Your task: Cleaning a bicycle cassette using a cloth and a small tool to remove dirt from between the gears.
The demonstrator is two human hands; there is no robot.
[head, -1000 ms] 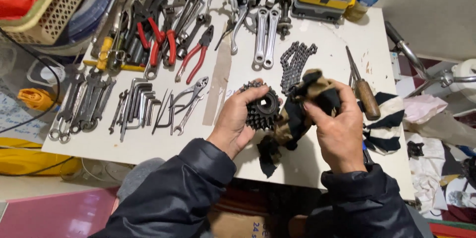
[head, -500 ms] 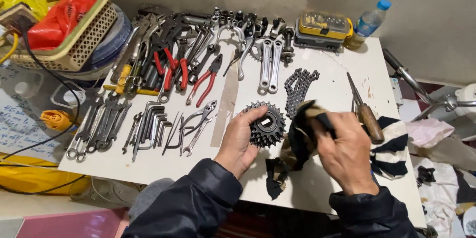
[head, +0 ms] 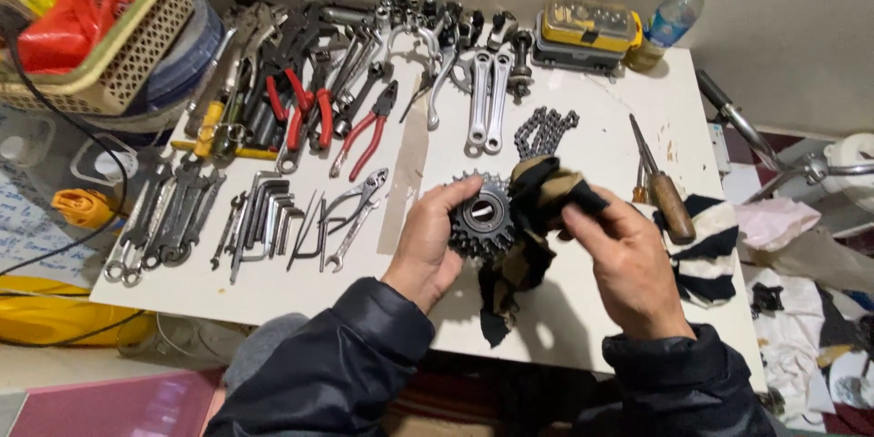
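Sleeves of a dark padded jacket [head: 337, 355] are seen nearest the camera, at the lower edge of the view. Just beyond them, a bicycle sprocket cluster [head: 482, 217] is gripped on its toothed rim by the closed fingers of the left hand [head: 428, 241], and is held over the front half of the white table [head: 583, 309]. A dirty tan-and-black rag [head: 533, 209] is clenched in the right hand [head: 624, 259] and is pressed against the right side of the sprockets, with its loose end hung below them. Just right of that hand, a wooden-handled screwdriver [head: 672, 203] and a black-and-white striped cloth [head: 706, 250] are laid on the table. To the left, hex keys [head: 264, 218] and spanners [head: 168, 218] are set out in rows. Farther back, a folded bicycle chain [head: 543, 130], two silver crank arms [head: 487, 105] and red-handled pliers [head: 364, 132] are laid. At the far edge, a yellow case [head: 587, 29] and a plastic bottle with a blue cap [head: 669, 23] are stood against the wall.
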